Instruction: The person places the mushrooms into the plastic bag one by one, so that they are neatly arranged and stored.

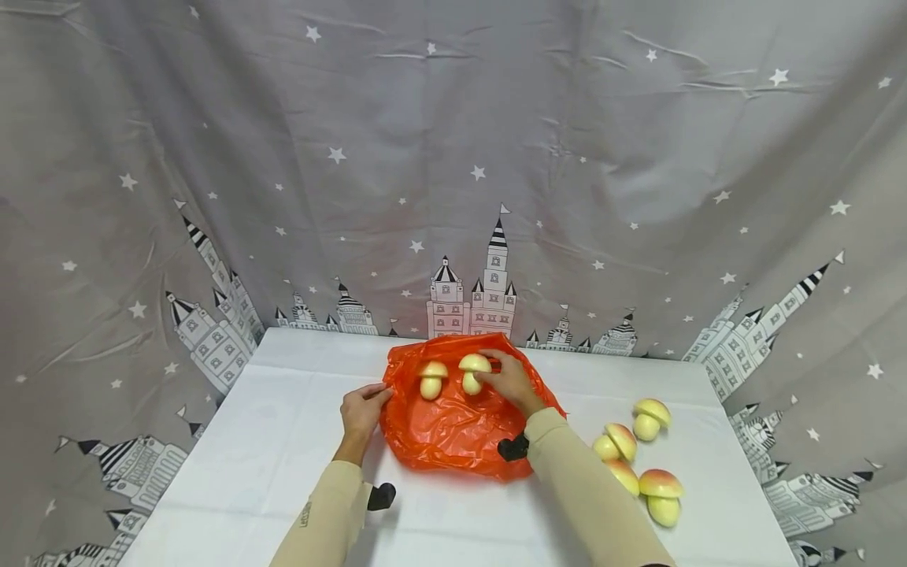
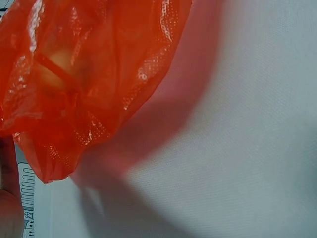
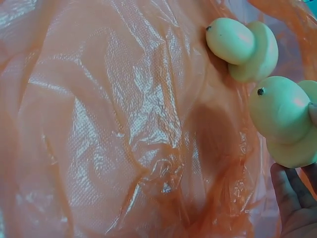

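Observation:
A red plastic bag (image 1: 453,441) lies spread with its mouth open on the white table. My left hand (image 1: 364,408) pinches the bag's left rim between thumb and fingers; in the left wrist view the bag (image 2: 119,64) hangs beside the fingers. Inside the bag, at its back left, rests one toy mushroom (image 1: 431,380) with a yellow cap and pale stem. To the right of it my right hand (image 1: 512,381) holds a second toy mushroom (image 1: 473,373), also within the bag. Close up in the right wrist view, the fingers (image 3: 290,193) grip this mushroom (image 3: 282,109) by its cap side.
At the right side of the table (image 1: 716,472) several more toy mushrooms with reddish-yellow caps lie grouped, one mushroom (image 1: 650,419) farther back and another mushroom (image 1: 662,498) nearer the front. A grey curtain (image 1: 453,157) printed with stars and castles hangs behind the table.

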A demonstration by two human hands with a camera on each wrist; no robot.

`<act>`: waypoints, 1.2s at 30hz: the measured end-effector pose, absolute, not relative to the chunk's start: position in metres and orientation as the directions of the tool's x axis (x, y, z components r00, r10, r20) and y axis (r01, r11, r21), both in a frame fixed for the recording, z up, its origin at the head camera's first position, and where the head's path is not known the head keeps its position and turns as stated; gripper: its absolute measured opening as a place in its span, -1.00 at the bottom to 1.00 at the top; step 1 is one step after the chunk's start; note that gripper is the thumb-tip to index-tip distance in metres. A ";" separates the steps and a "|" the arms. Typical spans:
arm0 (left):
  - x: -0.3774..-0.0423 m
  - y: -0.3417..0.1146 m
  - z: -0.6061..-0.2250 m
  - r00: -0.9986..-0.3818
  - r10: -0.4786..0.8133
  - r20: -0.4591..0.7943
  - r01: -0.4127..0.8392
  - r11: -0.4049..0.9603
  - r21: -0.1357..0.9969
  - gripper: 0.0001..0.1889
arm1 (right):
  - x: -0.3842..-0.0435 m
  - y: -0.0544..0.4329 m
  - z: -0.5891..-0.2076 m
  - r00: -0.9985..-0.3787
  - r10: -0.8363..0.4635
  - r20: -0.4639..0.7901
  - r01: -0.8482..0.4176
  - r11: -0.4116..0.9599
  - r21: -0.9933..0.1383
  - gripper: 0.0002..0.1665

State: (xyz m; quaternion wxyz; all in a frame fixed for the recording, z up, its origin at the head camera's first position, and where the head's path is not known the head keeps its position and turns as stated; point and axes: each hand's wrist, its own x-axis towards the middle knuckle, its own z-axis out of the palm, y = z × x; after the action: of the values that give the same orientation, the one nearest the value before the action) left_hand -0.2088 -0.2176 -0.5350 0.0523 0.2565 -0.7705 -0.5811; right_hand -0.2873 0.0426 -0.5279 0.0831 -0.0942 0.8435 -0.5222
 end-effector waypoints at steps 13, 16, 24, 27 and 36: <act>-0.209 -0.217 -0.538 -0.866 -0.454 -0.210 -0.340 0.227 0.913 -0.71 | -0.294 0.027 -0.534 -0.967 -0.248 -0.060 -0.071 0.487 -0.870 -0.47; -0.209 -0.217 -0.538 -0.865 -0.456 -0.209 -0.340 0.226 0.913 -0.71 | -0.296 0.025 -0.538 -0.971 -0.233 -0.044 -0.080 0.495 -0.865 -0.46; -0.211 -0.217 -0.537 -0.859 -0.459 -0.227 -0.351 0.206 0.913 -0.72 | -0.296 0.019 -0.547 -0.969 -0.245 -0.031 -0.102 0.509 -0.855 -0.46; -0.212 -0.217 -0.537 -0.856 -0.462 -0.230 -0.354 0.202 0.913 -0.71 | -0.296 0.017 -0.548 -0.971 -0.233 -0.058 -0.073 0.515 -0.854 -0.48; -0.213 -0.217 -0.540 -0.856 -0.462 -0.232 -0.355 0.200 0.913 -0.72 | -0.295 0.014 -0.552 -0.971 -0.225 -0.080 -0.044 0.497 -0.866 -0.47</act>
State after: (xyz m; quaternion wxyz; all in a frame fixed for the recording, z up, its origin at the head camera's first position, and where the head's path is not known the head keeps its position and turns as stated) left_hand -0.2127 -0.2166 -0.5402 0.0464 0.2642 -0.7733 -0.5745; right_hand -0.2945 0.0143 -0.5524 0.0914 -0.0782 0.8604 -0.4952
